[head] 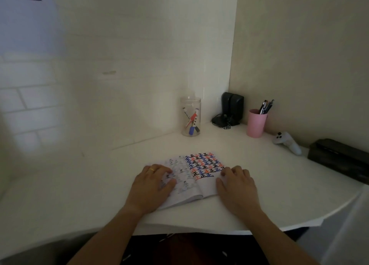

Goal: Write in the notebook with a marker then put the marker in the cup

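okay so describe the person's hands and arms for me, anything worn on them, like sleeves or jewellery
Both forearms are bare, with no sleeves visible up to the frame's bottom edge. The left hand wears a gold-coloured ring on one finger. The right hand shows no ring, watch or glove.

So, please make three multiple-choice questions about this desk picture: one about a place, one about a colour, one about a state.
1. Where do the markers stand?
A. in the clear jar
B. on the notebook
C. in the left hand

2. What colour is the cup holding pens?
A. green
B. pink
C. black

3. How is the notebook?
A. shut
B. standing upright
C. open flat

Answers: 1 A, the markers lean inside the clear jar. 2 B, its wall is pink. 3 C, the left hand and right hand press its open pages.
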A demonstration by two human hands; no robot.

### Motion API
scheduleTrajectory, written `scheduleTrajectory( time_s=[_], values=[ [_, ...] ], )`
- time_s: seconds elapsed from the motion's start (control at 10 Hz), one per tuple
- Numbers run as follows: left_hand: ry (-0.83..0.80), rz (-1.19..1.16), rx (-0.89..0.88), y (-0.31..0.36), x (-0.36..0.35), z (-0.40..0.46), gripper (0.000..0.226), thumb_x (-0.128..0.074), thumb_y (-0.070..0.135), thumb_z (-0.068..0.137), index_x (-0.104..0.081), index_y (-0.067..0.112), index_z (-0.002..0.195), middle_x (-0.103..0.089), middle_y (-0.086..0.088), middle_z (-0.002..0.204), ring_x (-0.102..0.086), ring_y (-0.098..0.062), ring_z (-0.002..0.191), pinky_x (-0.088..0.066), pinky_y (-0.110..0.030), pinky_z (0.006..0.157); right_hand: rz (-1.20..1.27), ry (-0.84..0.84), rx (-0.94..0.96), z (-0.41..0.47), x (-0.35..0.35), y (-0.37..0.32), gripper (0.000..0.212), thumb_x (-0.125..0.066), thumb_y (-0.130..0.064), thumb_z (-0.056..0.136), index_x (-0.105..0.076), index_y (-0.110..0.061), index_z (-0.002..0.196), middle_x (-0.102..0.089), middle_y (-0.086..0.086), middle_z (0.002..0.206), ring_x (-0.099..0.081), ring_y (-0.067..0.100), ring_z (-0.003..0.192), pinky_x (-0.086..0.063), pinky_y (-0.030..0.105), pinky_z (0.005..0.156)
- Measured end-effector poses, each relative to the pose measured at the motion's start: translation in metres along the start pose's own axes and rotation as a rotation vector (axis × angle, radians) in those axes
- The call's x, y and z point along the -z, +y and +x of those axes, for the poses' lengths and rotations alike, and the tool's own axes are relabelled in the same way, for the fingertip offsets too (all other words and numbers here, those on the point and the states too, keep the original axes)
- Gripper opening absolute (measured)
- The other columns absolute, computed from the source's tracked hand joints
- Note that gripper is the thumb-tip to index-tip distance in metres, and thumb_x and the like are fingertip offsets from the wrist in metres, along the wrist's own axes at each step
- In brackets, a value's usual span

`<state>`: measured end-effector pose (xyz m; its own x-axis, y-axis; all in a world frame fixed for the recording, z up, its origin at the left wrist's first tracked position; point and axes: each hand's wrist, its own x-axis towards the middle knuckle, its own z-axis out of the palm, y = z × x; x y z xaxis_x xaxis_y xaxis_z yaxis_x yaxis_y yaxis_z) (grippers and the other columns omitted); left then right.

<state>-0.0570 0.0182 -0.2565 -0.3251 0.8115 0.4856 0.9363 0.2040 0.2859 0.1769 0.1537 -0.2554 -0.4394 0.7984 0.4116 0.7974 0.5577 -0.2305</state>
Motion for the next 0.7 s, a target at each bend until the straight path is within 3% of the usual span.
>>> scheduleTrajectory(
  time_s=[0.3, 0.4, 0.5, 0.6, 0.7],
  values=[
    [0.008, 0.014, -0.003, 0.000, 0.000, 0.001, 0.042, -0.044, 0.064, 0.084, -0.062, 0.037, 0.110, -0.064, 0.009, 0.117, -0.053, -0.018, 0.113, -0.047, -0.035, 0.095, 0.007, -0.034, -0.049, -0.001, 0.004, -0.002, 0.037, -0.047, -0.044, 0.092, -0.064, -0.021, 0.115, -0.061, 0.007, 0.115, -0.055, 0.028, 0.106, -0.047, 0.038, 0.087],
    [0.015, 0.033, -0.001, 0.002, 0.001, 0.002, 0.042, -0.046, 0.064, 0.083, -0.063, 0.036, 0.109, -0.064, 0.009, 0.115, -0.054, -0.017, 0.111, -0.047, -0.034, 0.092, 0.303, -0.083, -0.262, 0.005, 0.019, -0.008, 0.033, -0.058, -0.039, 0.090, -0.069, -0.022, 0.115, -0.062, 0.010, 0.124, -0.055, 0.029, 0.115, -0.046, 0.036, 0.094],
    [0.017, 0.061, -0.009, 0.002, 0.001, 0.004, 0.040, -0.048, 0.063, 0.084, -0.063, 0.036, 0.108, -0.064, 0.010, 0.114, -0.055, -0.017, 0.109, -0.048, -0.034, 0.090, 0.576, 0.054, -0.339, 0.011, 0.045, -0.026, 0.027, -0.065, -0.035, 0.089, -0.073, -0.021, 0.111, -0.067, 0.009, 0.122, -0.062, 0.026, 0.112, -0.046, 0.032, 0.088],
    [0.041, 0.055, -0.009, 0.002, 0.000, 0.003, 0.037, -0.050, 0.063, 0.083, -0.063, 0.037, 0.107, -0.064, 0.011, 0.113, -0.055, -0.016, 0.109, -0.049, -0.033, 0.089, 0.935, 0.151, -0.369, 0.013, 0.100, -0.051, 0.018, -0.069, -0.032, 0.088, -0.075, -0.024, 0.103, -0.076, -0.002, 0.107, -0.068, 0.011, 0.094, -0.053, 0.033, 0.088],
    [0.048, 0.031, -0.004, 0.002, -0.001, 0.003, 0.037, -0.050, 0.063, 0.083, -0.063, 0.037, 0.106, -0.064, 0.011, 0.114, -0.054, -0.015, 0.111, -0.048, -0.033, 0.090, 1.401, 0.335, -0.269, 0.001, 0.180, -0.064, 0.009, -0.070, -0.023, 0.087, -0.078, -0.019, 0.090, -0.077, -0.002, 0.086, -0.070, 0.016, 0.084, -0.058, 0.035, 0.081]
  ],
)
